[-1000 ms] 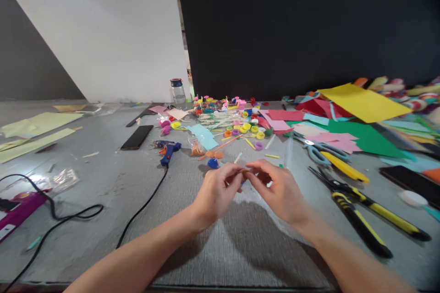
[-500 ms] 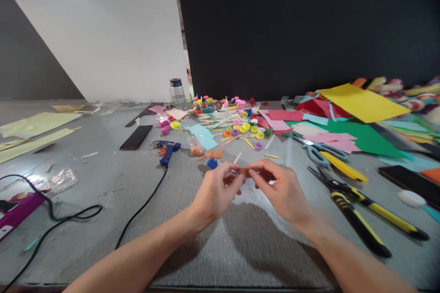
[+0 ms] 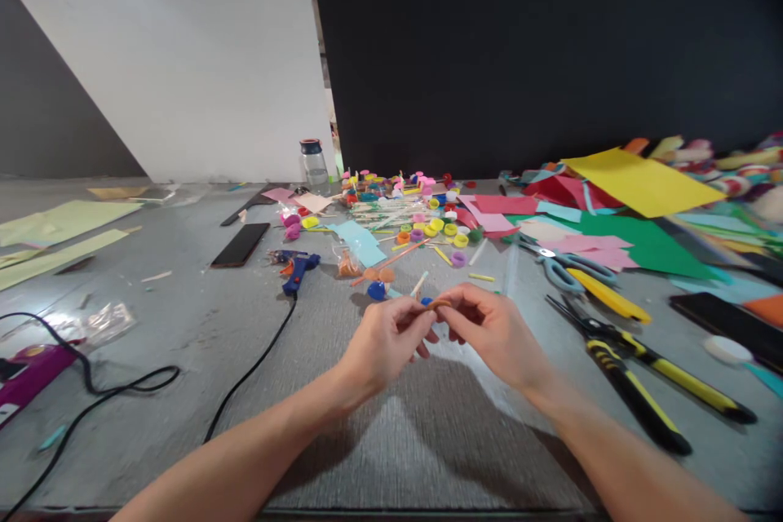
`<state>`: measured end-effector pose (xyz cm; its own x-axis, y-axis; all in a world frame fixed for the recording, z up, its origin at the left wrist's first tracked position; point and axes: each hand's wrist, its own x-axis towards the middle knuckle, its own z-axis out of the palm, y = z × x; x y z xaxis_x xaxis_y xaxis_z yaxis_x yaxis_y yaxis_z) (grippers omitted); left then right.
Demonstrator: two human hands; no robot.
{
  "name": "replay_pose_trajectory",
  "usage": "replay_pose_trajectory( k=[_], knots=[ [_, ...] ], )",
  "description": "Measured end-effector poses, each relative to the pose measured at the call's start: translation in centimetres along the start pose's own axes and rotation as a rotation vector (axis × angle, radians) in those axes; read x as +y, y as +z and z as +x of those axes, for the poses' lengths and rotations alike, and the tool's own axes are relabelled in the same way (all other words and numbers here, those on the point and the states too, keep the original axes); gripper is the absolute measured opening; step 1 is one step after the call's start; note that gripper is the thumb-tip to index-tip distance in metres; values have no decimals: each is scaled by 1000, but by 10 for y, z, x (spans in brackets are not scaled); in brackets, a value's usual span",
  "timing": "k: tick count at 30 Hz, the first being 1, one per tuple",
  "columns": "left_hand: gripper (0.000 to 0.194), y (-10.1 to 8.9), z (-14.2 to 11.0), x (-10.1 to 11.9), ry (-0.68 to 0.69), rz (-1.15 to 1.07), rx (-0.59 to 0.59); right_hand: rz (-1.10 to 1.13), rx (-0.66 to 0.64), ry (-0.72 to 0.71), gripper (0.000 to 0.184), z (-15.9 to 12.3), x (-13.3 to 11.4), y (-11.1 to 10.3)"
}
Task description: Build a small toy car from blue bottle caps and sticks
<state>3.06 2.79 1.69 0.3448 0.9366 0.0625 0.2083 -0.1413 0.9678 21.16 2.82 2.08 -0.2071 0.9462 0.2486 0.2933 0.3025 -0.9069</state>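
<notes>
Between my two hands, above the near middle of the table, is a small flat orange-brown piece (image 3: 438, 304). My left hand (image 3: 387, 342) pinches its left end between thumb and forefinger. The thumb and fingers of my right hand (image 3: 489, 334) close on its right side. The fingertips hide much of the piece, so its material is unclear. A blue bit shows just behind the fingertips. Beyond my left hand lie a blue cap (image 3: 377, 290), a round orange-brown piece (image 3: 387, 275) and a small plastic bag with orange bits (image 3: 348, 263).
A blue glue gun (image 3: 299, 269) with a black cord lies left of my hands, near a dark phone (image 3: 241, 245). Pliers (image 3: 617, 359), grey-handled scissors (image 3: 563, 271) and a yellow cutter (image 3: 608, 294) lie right. Colourful caps (image 3: 435, 225) and a bottle (image 3: 314, 163) stand behind.
The orange-brown piece has turned in my fingers and now shows a thinner edge. My hands have drawn slightly closer together, and the view has shifted a little.
</notes>
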Motion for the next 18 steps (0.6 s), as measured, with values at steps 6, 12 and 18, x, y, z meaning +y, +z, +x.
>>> replay_pose_trajectory(
  k=[6,12,18],
  knots=[
    [28,0,2,-2,13,-66,-53,126,-2,64,15,3,1,-4],
    [34,1,3,-8,29,-76,-68,144,-21,67,17,2,-1,-2],
    [30,-2,3,-4,10,-88,-90,168,-32,71,17,2,0,-2]
  ],
)
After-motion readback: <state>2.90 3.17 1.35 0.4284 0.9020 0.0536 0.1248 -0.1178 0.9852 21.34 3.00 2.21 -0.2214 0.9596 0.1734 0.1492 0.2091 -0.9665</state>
